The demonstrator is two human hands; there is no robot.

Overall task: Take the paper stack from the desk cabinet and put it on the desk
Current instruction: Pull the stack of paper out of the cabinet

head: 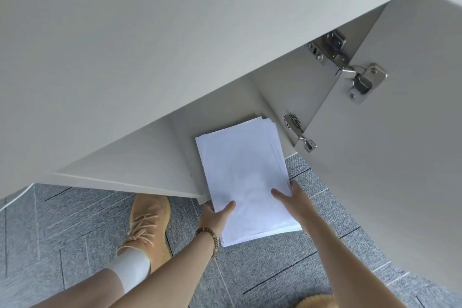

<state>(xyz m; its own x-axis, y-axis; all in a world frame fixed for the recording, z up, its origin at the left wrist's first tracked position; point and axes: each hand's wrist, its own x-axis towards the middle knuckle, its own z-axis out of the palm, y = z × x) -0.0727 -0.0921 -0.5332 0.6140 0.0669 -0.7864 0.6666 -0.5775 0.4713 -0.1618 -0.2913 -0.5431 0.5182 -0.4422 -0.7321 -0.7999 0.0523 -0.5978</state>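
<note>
A white paper stack [246,177] sticks halfway out of the open desk cabinet [155,155], its far end still on the cabinet floor and its near end over the carpet. My left hand [217,215] grips the stack's near left corner, thumb on top. My right hand [293,201] holds its right edge, thumb on top and fingers underneath. The grey desk top [150,32] fills the upper part of the view, above the cabinet.
The cabinet door [400,132] stands swung open on the right, hung on two metal hinges [360,75]. A tan shoe [147,222] and a leg are on the grey carpet [287,270] at the left, just under the cabinet's front edge.
</note>
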